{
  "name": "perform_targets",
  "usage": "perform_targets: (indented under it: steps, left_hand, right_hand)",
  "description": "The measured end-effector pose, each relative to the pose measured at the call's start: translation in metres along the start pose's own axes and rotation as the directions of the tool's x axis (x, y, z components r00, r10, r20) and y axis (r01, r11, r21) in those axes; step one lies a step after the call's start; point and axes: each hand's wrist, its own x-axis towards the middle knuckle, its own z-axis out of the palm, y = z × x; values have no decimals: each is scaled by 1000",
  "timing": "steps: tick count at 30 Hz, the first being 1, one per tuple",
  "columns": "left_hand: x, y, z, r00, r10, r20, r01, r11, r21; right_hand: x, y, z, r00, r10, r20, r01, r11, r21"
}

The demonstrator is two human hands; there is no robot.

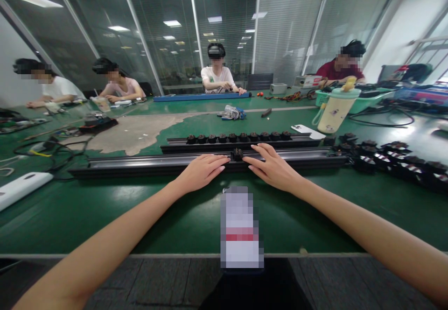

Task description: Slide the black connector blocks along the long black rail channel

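A long black rail (140,163) lies across the green table in front of me. One small black round part (238,154) sits on it at the middle. My left hand (203,171) rests flat on the rail just left of that part, fingers stretched out. My right hand (271,165) lies flat on the rail just right of it, fingertips touching the part. Behind lies a second black rail (301,138) carrying a row of several similar black parts (238,137).
Loose black parts (395,158) are heaped at the right. A pale bottle (336,109), a phone (308,131), a green basket (371,100) and cables stand farther back. A white device (21,186) lies at left. Other people sit at the table's far side.
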Motion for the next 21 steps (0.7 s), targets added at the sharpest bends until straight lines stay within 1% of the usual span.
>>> perform_targets:
  steps: [4,12,18,21]
  left_hand:
    - [0,0,-1,1000,2,-5,-2,1000,0]
    - [0,0,0,1000,15,-9,-16,1000,-14]
    - [1,2,-2,1000,22,-10,-22,1000,6]
    - [1,2,-3,1000,19,-4,-19,1000,9]
  right_hand:
    - [0,0,0,1000,8,4,-8,1000,-18]
    - [1,-2,4,1000,-15,-15,15,1000,-22]
    - [2,-2,0,999,-44,-27,41,993,-114]
    - [3,-3,-3,998,-50,-23,46,990,-132]
